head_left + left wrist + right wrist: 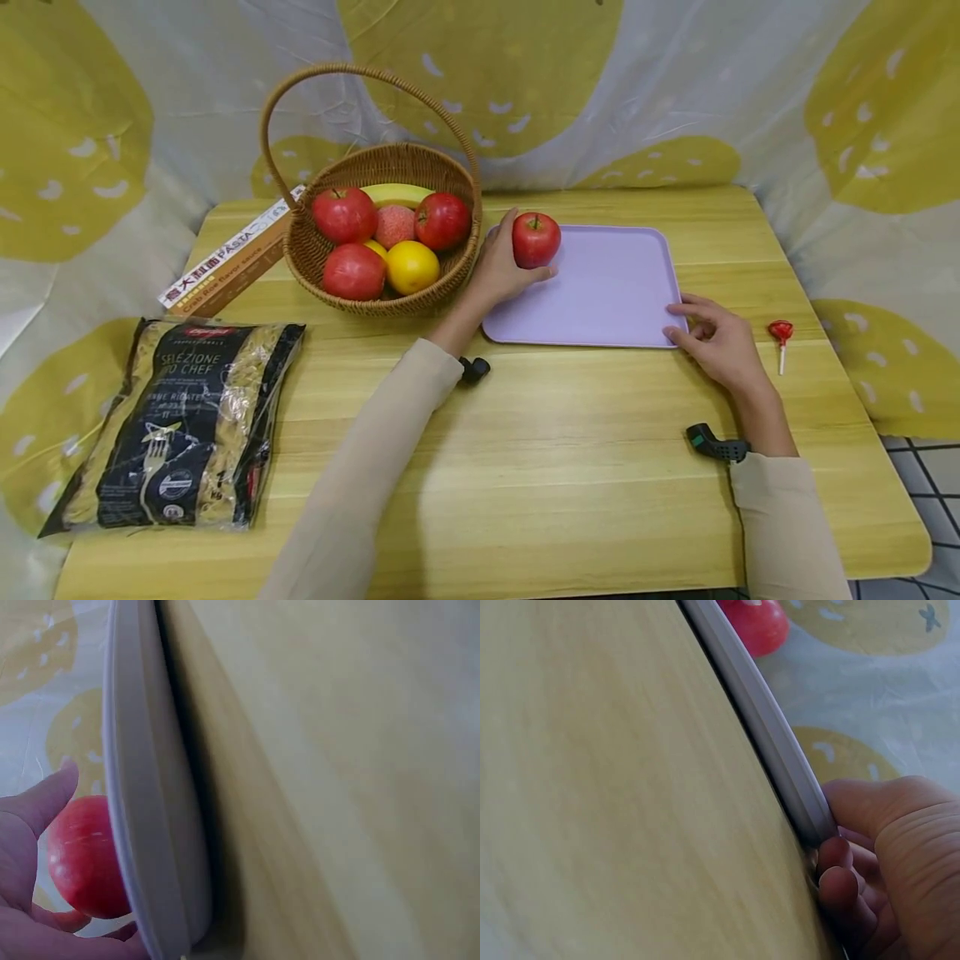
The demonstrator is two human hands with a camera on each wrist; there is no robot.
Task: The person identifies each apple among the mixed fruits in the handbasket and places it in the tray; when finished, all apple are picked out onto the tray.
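A red apple (536, 240) is at the left end of the lilac tray (607, 287). My left hand (501, 265) holds this apple from its left side, with the thumb and fingers spread around it. In the left wrist view the apple (88, 859) shows between thumb and fingers, its lower part hidden by the tray's rim (150, 787). At the tray's right edge, near the front corner, my right hand (716, 337) pinches the rim. The right wrist view shows the thumb and curled fingers (838, 886) right at that rim (780, 750).
Left of the tray stands a tall-handled wicker basket (405, 305) with apples, a lemon (412, 267), a banana (397, 195) and a peach-like fruit (395, 227). A pasta box (232, 262) and a pasta bag (180, 425) lie further left. A red lollipop (781, 333) lies at right.
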